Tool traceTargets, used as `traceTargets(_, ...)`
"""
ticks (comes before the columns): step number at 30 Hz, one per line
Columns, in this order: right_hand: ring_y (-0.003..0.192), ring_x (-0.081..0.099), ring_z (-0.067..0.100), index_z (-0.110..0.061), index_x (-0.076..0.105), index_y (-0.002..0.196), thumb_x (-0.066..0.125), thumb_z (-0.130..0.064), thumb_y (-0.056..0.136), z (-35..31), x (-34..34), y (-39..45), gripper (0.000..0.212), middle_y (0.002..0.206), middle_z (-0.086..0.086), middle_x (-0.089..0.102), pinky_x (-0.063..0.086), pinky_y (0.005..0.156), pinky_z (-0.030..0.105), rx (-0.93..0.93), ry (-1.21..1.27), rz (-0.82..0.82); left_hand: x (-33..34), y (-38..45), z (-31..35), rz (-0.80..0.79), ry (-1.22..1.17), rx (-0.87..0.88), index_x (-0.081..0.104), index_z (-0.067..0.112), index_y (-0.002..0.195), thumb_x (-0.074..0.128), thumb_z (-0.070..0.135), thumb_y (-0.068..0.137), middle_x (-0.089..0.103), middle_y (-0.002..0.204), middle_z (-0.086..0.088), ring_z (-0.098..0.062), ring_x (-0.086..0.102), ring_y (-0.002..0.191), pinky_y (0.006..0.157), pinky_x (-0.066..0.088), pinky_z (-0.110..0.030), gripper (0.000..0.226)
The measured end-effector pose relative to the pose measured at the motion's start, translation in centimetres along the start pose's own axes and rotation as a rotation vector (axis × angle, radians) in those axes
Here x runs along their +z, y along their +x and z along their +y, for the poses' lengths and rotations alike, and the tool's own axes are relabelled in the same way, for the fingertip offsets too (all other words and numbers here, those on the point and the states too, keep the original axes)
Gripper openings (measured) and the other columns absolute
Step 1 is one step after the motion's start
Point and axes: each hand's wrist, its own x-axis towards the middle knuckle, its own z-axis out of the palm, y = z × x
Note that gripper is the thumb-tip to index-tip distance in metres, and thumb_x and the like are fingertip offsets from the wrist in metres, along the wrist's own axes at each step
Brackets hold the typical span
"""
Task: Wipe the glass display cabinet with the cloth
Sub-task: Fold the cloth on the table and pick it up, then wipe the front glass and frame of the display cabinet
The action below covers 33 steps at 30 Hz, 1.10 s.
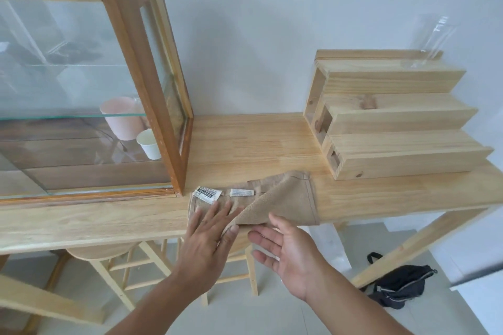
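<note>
A tan terry cloth with white paper tags lies on the wooden table, just right of the glass display cabinet, a wood-framed box with glass panes. My left hand lies flat on the cloth's near left part, and its thumb pinches a folded-over corner. My right hand hovers palm-up just below the table's front edge, fingers apart, its thumb tip close to the cloth's near edge.
Inside the cabinet stand a pink cup and a white paper cup. A stepped pine riser sits at the right with a clear glass vase on top. Stools stand under the table. A black bag lies on the floor.
</note>
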Motion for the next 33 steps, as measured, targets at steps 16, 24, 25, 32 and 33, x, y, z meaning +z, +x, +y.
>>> traceTargets(16,0.064,0.056,0.008,-0.014,0.065,0.083,0.07,-0.016,0.099,-4.7,8.0,-1.8,0.017,0.066,-0.004,0.061,0.044,0.058,0.023,-0.619,-0.277,-0.162,-4.6,-2.0,1.8,0.104,-0.206,0.014,0.038,0.033,0.16,0.047,0.047,0.106,0.069,0.119,0.0,0.012,0.056,0.096,0.083,0.037,-0.002,0.057)
traceTargets(24,0.066,0.063,0.018,-0.007,0.066,0.099,0.061,-0.015,0.105,-9.1,11.3,-3.3,0.011,0.076,0.005,0.071,0.052,0.058,0.031,-0.887,-0.351,-0.288,-8.7,-4.4,0.7,0.19,-0.067,-0.153,0.044,0.05,0.147,0.034,0.083,0.092,0.053,0.148,0.032,0.01,0.047,0.14,0.114,0.042,-0.022,0.065)
traceTargets(25,0.066,0.063,0.019,-0.007,0.066,0.098,0.061,-0.015,0.105,-9.7,11.7,-3.3,0.011,0.075,0.006,0.07,0.053,0.057,0.03,-0.901,-0.331,-0.306,-9.6,-4.5,0.9,0.195,-0.04,-0.171,0.043,0.055,0.143,0.033,0.086,0.09,0.054,0.144,0.034,0.011,0.048,0.138,0.113,0.044,-0.023,0.063)
traceTargets(32,0.058,0.056,0.012,-0.021,0.069,0.086,0.064,-0.019,0.104,-14.0,16.4,-4.3,0.018,0.064,-0.012,0.065,0.046,0.06,0.029,-1.164,-0.345,-0.389,-19.6,-3.3,4.5,0.33,0.313,-0.242,0.054,0.043,0.142,0.052,0.061,0.095,0.067,0.133,0.02,-0.009,0.067,0.121,0.097,0.053,-0.034,0.05)
traceTargets(33,0.061,0.059,0.01,-0.019,0.07,0.088,0.064,-0.02,0.103,-14.6,17.3,-4.4,0.016,0.067,-0.012,0.067,0.048,0.063,0.03,-1.23,-0.372,-0.379,-21.3,-3.0,5.2,0.36,0.351,-0.244,0.054,0.042,0.142,0.055,0.057,0.097,0.067,0.135,0.017,-0.012,0.067,0.121,0.098,0.053,-0.037,0.047)
